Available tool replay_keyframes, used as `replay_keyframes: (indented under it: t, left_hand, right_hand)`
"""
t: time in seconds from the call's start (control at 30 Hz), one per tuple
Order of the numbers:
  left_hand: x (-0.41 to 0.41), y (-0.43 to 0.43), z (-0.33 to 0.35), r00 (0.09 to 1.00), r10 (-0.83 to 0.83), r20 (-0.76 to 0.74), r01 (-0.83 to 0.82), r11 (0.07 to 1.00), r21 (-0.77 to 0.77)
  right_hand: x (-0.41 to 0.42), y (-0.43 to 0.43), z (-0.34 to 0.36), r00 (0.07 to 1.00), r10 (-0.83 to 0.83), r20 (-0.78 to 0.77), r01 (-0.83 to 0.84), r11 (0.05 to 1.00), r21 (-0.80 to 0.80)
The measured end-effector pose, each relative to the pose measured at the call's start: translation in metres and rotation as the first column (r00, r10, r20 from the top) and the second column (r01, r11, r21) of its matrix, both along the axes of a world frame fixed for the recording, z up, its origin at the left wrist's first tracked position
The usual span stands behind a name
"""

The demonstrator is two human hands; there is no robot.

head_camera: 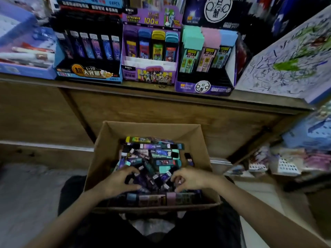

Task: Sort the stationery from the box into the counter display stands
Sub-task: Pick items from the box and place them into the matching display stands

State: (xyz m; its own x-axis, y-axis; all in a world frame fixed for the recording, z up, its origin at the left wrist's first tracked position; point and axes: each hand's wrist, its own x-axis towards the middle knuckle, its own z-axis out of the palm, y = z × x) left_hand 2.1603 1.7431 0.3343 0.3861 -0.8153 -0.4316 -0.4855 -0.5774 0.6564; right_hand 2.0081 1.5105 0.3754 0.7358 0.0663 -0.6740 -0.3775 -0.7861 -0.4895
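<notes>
While both hands were down in the cardboard box (pixel 107 158), most of the readable stuff was up on the wooden counter (pixel 161 90). The box sat below the counter edge, right in front of the person, and it was packed with small stationery packs (pixel 157 154) lying every which way: black, purple, teal, one yellow-ended. The print on them was too blurry to read.

The left hand (pixel 120 181) sat on the near left of the pile with fingers bent and spread a bit, thumb apart from them. The right hand (pixel 188 178) was on the near right, fingers curled tighter with the tips down among the packs. Honestly couldn't tell if either one actually had a pack pinched or was just resting on the heap.

Three display stands stood side by side on the counter. The blue and black stand (pixel 89 74) on the left had a row of dark packs standing upright and what looked like "1-10" on its front lip. The middle purple stand (pixel 148 76) said "ULTRAMAN" and "100" on its header, with purple, blue, yellow and light blue packs. The right purple stand (pixel 204 86) held mint, pink and blue packs with yellow labels. Just right of that leaned a scribbled-on white board (pixel 286 65).
</notes>
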Motion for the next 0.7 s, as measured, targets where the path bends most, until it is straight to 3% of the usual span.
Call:
replay_keyframes:
  t: [0.07,0.27,0.4,0.57,0.7]
  left_hand:
    - [-0.009,0.004,-0.014,0.997,-0.058,-0.059,0.059,0.998,0.023]
    - [-0.026,-0.005,-0.034,0.981,-0.178,-0.076,0.181,0.983,0.038]
    - [-0.037,-0.021,-0.034,0.961,-0.273,0.036,0.269,0.96,0.082]
    - [-0.05,-0.038,-0.039,0.968,-0.25,-0.023,0.25,0.968,0.01]
    - [-0.04,-0.035,-0.039,0.982,-0.013,-0.19,0.0,0.998,-0.066]
  right_hand:
    - [-0.014,0.006,-0.02,0.999,0.033,-0.008,-0.033,0.999,0.016]
    - [-0.027,0.022,-0.051,0.988,0.008,0.156,0.001,0.998,-0.058]
    - [-0.027,0.025,-0.062,0.97,-0.061,0.237,0.054,0.998,0.035]
    - [-0.032,0.024,-0.069,0.928,-0.332,0.169,0.284,0.924,0.258]
    - [-0.028,0.015,-0.066,0.888,-0.445,0.112,0.379,0.849,0.369]
